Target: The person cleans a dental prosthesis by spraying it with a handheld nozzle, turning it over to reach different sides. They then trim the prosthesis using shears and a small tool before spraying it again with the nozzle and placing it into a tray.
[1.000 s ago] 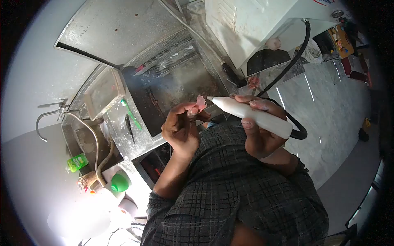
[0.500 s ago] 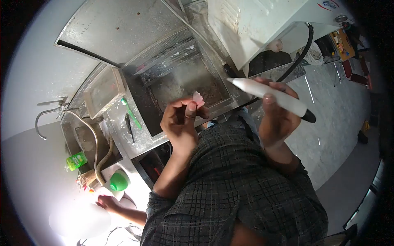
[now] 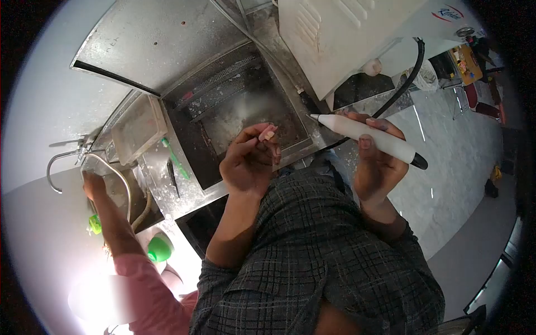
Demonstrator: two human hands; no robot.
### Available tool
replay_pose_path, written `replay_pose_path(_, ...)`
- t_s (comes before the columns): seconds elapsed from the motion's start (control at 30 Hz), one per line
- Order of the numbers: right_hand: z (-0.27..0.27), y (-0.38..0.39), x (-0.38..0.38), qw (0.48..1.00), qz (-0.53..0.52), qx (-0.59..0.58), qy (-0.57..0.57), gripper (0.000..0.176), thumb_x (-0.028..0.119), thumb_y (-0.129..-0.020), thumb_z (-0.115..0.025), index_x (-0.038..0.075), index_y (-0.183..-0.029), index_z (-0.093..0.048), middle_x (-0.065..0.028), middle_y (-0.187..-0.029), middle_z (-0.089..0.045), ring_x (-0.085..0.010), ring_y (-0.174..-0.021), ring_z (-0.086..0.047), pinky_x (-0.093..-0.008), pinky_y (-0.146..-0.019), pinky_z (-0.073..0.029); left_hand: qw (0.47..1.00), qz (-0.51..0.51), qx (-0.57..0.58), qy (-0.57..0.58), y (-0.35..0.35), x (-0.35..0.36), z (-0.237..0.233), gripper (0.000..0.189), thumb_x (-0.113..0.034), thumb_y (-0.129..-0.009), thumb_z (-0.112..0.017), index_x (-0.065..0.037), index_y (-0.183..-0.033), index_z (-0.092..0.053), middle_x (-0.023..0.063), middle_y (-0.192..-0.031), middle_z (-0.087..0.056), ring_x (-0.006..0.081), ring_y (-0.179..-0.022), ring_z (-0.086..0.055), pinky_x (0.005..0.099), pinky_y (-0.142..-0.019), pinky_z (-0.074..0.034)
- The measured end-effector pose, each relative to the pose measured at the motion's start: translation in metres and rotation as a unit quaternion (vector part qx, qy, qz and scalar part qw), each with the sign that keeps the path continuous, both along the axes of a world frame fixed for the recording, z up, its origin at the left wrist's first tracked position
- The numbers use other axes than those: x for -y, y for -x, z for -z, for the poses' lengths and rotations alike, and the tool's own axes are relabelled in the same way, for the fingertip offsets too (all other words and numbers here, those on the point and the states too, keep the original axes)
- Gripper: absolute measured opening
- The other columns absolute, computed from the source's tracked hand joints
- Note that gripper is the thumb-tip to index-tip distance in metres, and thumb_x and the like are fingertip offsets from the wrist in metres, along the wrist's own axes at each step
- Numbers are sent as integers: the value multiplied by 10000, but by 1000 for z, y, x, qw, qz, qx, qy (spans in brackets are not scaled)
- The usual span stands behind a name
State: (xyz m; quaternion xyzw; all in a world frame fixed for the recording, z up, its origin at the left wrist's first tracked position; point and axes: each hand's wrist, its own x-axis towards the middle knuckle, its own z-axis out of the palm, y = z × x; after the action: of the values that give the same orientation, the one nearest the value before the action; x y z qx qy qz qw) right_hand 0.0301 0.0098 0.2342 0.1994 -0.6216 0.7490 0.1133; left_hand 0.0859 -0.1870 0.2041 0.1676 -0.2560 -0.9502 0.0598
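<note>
My left hand pinches a small pink denture piece between thumb and fingers, over the near part of a metal basin. Pale yellowish teeth show on the piece. My right hand is wrapped round a white pen-shaped handpiece with a black rear end. Its narrow metal tip points left towards the denture piece, with a gap between them. Below and beyond my left hand, whitish mist or residue shows in the dark basin.
A green toothbrush and a dark slim tool lie on the ledge left of the basin. A co-worker's arm reaches to the tap. A white machine and black hose stand at upper right.
My left hand has turned the denture piece, so teeth now show. The co-worker's hand has moved from beside the green bowl up towards the tap. The handpiece has barely shifted.
</note>
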Motion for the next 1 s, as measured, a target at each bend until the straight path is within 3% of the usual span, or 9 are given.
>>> replay_pose_path(0.1, -2, 3, -3, 1000, 10, 2, 5, 281, 29, -915, -566, -73, -1151, -452, -275, -1072, -598, -334, -1044, -608, -446, -925, -497, 998, 9, -37, -47, 6, -2, 4, 255, -68, -894, -538, 19, -1130, -577, 94, -938, -616, 184, -736, -581, 269, -629, -456)
replay_pose_path(0.23, -5, 6, -11, 999, 34, -11, 5, 266, 36, -919, -564, -73, -1137, -457, -265, -1055, -601, -332, -1032, -613, -461, -914, -500, 996, 26, -76, 25, 15, -9, 8, 208, -136, -925, -591, -11, -1090, -580, 70, -943, -610, 171, -744, -573, 284, -639, -471)
replay_pose_path(0.3, -7, 6, -13, 999, 38, -10, 15, 269, 33, -919, -561, -73, -1138, -447, -263, -1049, -603, -333, -1028, -615, -465, -912, -500, 997, -7, -45, 58, 20, -17, 3, 144, -135, -930, -585, -22, -1019, -579, 78, -941, -608, 172, -739, -590, 278, -603, -475)
replay_pose_path(0.4, -9, 8, -20, 998, 33, -45, 0, 277, 23, -920, -552, -69, -1148, -424, -265, -1051, -603, -339, -1026, -616, -472, -910, -498, 998, 28, -29, 53, 31, -26, -11, 97, -119, -931, -579, -29, -967, -571, 101, -924, -613, 176, -704, -611, 273, -552, -478)
replay_pose_path(0.53, -13, 10, -29, 993, 31, -104, -48, 303, 10, -913, -552, -55, -1165, -396, -285, -1076, -596, -355, -1036, -614, -487, -913, -490, 994, 68, -76, 37, 39, -31, -2, 103, -103, -932, -577, -14, -981, -581, 122, -868, -627, 180, -630, -616, 268, -494, -471)
replay_pose_path(0.6, -15, 13, -31, 993, 34, -104, -48, 308, 11, -909, -563, -51, -1162, -399, -290, -1079, -596, -357, -1040, -613, -485, -918, -486, 994, 41, -32, 100, 42, -38, -6, 136, -60, -916, -580, -27, -1046, -601, 122, -896, -633, 157, -568, -590, 239, -437, -465)
replay_pose_path(0.7, -18, 17, -33, 993, 34, -100, -54, 319, 15, -900, -581, -47, -1157, -402, -297, -1079, -596, -360, -1054, -610, -479, -930, -478, 993, 7, 11, 120, 45, -50, -16, 184, -90, -923, -593, 41, -1053, -600, 145, -828, -665, 160, -544, -591, 252, -449, -447)
replay_pose_path(1.0, -22, 25, -44, 993, 3, -85, -85, 325, 24, -891, -601, -41, -1144, -408, -285, -1092, -603, -368, -1062, -610, -464, -934, -479, 988, -1, -23, 155, 55, -77, -24, 197, -87, -926, -592, 42, -1075, -605, 147, -857, -674, 126, -533, -572, 239, -445, -438)
